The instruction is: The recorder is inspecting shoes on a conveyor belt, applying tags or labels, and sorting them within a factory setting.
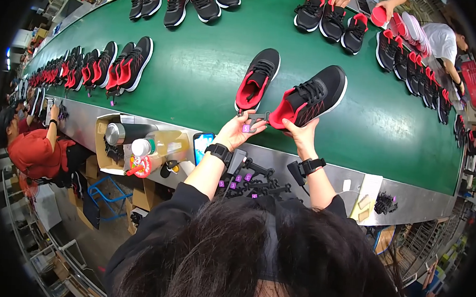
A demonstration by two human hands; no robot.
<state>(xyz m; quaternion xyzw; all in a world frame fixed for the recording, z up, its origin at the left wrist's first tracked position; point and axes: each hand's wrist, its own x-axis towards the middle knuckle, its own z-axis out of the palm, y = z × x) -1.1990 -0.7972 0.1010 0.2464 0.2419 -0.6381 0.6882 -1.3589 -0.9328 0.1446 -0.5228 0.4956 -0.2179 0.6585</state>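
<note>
A person's two bare hands are working at a smooth green tabletop (199, 66). The left hand (237, 131) is pinching a small black plastic hanger (259, 116) with a square purple tag (246, 128) between the heels of two shoes. The right hand (304, 137) is gripping the heel of a black sneaker with red lining and white sole (322, 94), thumb at the collar. Its matching left-side sneaker (263, 69) is resting just beside it, toe pointing away. A heap of black plastic hangers (258, 167) is lying on the silver metal ledge (413, 195), between the forearms.
</note>
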